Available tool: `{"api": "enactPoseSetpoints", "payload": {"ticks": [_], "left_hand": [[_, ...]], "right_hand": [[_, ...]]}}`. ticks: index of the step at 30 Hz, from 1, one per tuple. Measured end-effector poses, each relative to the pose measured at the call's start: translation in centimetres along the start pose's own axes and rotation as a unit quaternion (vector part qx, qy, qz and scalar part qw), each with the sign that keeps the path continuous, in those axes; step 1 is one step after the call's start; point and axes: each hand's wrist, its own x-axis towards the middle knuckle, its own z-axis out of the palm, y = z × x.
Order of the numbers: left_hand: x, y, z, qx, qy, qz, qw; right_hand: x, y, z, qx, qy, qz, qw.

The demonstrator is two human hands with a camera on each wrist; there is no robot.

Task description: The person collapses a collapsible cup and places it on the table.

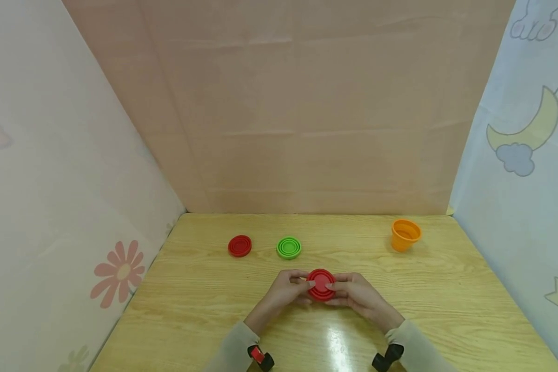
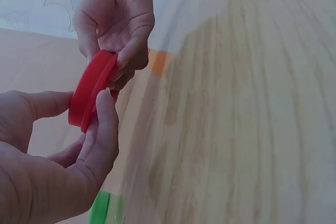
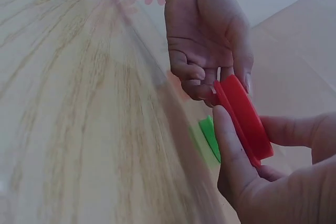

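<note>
Both hands hold a bright red collapsible cup point(image 1: 321, 284), folded flat into a ringed disc, up near the middle of the wooden table. My left hand point(image 1: 284, 290) pinches its left edge, the thumb lying on the ringed face. From the opposite side my right hand point(image 1: 360, 295) grips the right edge in the same way. Seen edge-on in the left wrist view, the red cup point(image 2: 93, 90) has a thick band and a projecting rim. Beyond the hands lie a flat green collapsible cup point(image 1: 289, 248) and a darker red flat one point(image 1: 239, 246).
An orange cup point(image 1: 405, 235), expanded to full height, stands at the back right of the table point(image 1: 204, 320). A brown backdrop point(image 1: 297, 113) rises behind the table, and patterned panels point(image 1: 74, 155) flank it left and right.
</note>
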Motion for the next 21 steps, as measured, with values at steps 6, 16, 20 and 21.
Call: {"api": "enactPoseSetpoints", "payload": {"ticks": [6, 16, 20, 21], "left_hand": [[0.1, -0.2, 0.2, -0.02, 0.003, -0.009, 0.9997], [0.6, -0.2, 0.0, -0.045, 0.002, 0.001, 0.999], [0.9, -0.5, -0.6, -0.062, -0.002, -0.011, 0.998], [1.0, -0.6, -0.8, -0.066, -0.003, -0.016, 0.9977]], "right_hand": [[-0.1, 0.2, 0.3, -0.012, 0.002, -0.004, 0.9999], [0.0, 0.0, 0.1, -0.021, 0.007, -0.007, 0.9997], [0.1, 0.0, 0.0, -0.092, 0.014, -0.023, 0.9954], [0.2, 0.0, 0.0, -0.119, 0.019, -0.031, 0.9923]]}}
